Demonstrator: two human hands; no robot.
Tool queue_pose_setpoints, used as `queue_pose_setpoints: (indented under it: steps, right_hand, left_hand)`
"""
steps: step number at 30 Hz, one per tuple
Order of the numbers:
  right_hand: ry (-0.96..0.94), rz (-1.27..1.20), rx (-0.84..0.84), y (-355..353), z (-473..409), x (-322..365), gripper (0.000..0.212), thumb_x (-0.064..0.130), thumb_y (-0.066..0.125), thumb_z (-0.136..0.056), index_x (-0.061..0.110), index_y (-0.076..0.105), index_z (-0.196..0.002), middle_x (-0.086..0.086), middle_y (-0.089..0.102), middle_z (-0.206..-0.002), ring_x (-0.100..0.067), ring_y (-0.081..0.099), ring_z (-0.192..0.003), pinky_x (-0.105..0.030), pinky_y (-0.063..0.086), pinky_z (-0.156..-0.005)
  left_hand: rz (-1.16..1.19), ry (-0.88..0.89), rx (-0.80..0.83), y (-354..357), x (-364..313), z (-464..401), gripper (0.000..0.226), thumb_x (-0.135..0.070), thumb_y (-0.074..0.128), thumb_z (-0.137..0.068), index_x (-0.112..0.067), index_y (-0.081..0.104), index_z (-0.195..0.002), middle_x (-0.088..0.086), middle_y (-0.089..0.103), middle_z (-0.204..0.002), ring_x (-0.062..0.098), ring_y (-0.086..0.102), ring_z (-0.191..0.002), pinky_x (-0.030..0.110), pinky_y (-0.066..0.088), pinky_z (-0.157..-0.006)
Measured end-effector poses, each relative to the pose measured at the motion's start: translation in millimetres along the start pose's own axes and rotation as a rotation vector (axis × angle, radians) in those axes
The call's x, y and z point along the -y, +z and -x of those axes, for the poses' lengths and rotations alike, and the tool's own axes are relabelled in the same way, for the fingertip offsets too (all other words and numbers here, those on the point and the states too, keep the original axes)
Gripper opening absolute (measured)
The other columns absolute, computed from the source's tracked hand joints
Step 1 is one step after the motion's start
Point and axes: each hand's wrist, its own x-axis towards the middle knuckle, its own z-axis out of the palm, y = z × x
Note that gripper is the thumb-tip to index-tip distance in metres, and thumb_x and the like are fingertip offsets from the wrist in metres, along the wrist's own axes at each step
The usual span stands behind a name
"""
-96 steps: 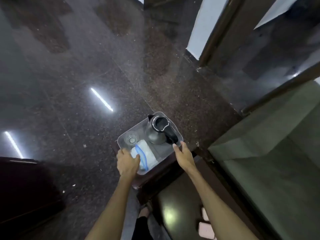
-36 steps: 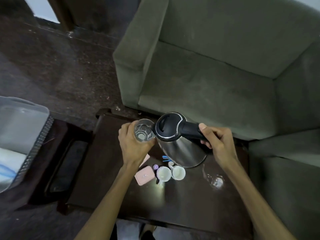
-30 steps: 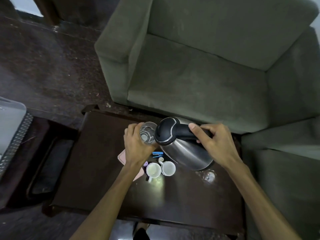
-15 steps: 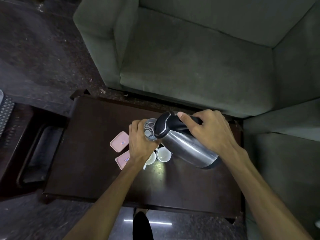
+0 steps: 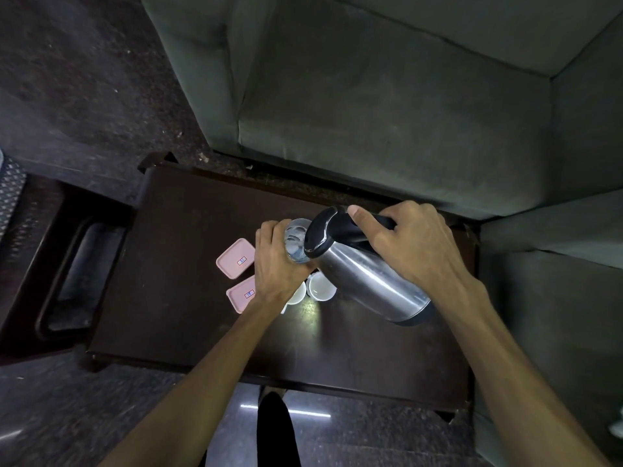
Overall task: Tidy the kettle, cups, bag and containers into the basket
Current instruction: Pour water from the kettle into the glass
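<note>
- Two hands are working above the dark brown wooden low table [image 5: 188, 298], which is sitting in front of a grey-green upholstered sofa [image 5: 387, 106].
- The right hand [image 5: 414, 244] is gripping the black handle of the brushed steel kettle with a black lid [image 5: 367, 278], fingers wrapped closed; the kettle is hanging tilted over the table, its long axis running from base at lower right to lid at upper left, spout end toward the glass.
- The left hand [image 5: 274, 264] is clasping a clear drinking glass [image 5: 296, 242], mouth facing upward, touching the kettle's lid.
- Keeping the spout over the glass and tipping slowly is probably the best way to avoid spills.
- Two pink rectangular lidded containers [image 5: 236, 257] and two small white ceramic cups [image 5: 322, 286] are resting on the table below.
</note>
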Motion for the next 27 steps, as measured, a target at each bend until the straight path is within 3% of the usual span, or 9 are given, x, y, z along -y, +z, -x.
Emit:
queue_pose_setpoints:
  steps: [5, 9, 27]
  right_hand:
    - [0.023, -0.003, -0.018, -0.5, -0.2, -0.3, 0.075, 0.068, 0.057, -0.092, 0.017, 0.037, -0.042, 0.002, 0.039, -0.042, -0.024, 0.045, -0.049, -0.031, 0.032, -0.054]
    - [0.038, 0.002, -0.023, -0.9, -1.5, 0.9, 0.076, 0.068, 0.057, -0.091, 0.016, 0.035, -0.041, 0.002, 0.037, -0.04, -0.024, 0.043, -0.048, -0.03, 0.028, -0.051]
    - [0.036, 0.077, -0.023, 2.0, -4.1, -1.3, 0.075, 0.072, 0.053, -0.09, 0.005, 0.054, -0.057, -0.005, 0.049, -0.048, -0.026, 0.053, -0.053, -0.031, 0.033, -0.052]
  left_hand:
    - [0.012, 0.002, 0.003, -0.5, -2.5, -0.2, 0.083, -0.059, 0.068, -0.063, -0.01, 0.061, -0.129, 0.009, 0.059, -0.121, 0.026, 0.054, -0.108, 0.026, 0.041, -0.093]
    - [0.027, -0.004, -0.01, -1.6, -4.1, 0.5, 0.088, -0.064, 0.069, -0.062, -0.008, 0.06, -0.13, 0.011, 0.058, -0.12, 0.027, 0.054, -0.106, 0.034, 0.047, -0.092]
    - [0.013, -0.017, 0.013, 2.0, -7.4, 3.4, 0.086, -0.062, 0.073, -0.063, -0.01, 0.061, -0.13, 0.009, 0.058, -0.123, 0.026, 0.055, -0.109, 0.039, 0.049, -0.094]
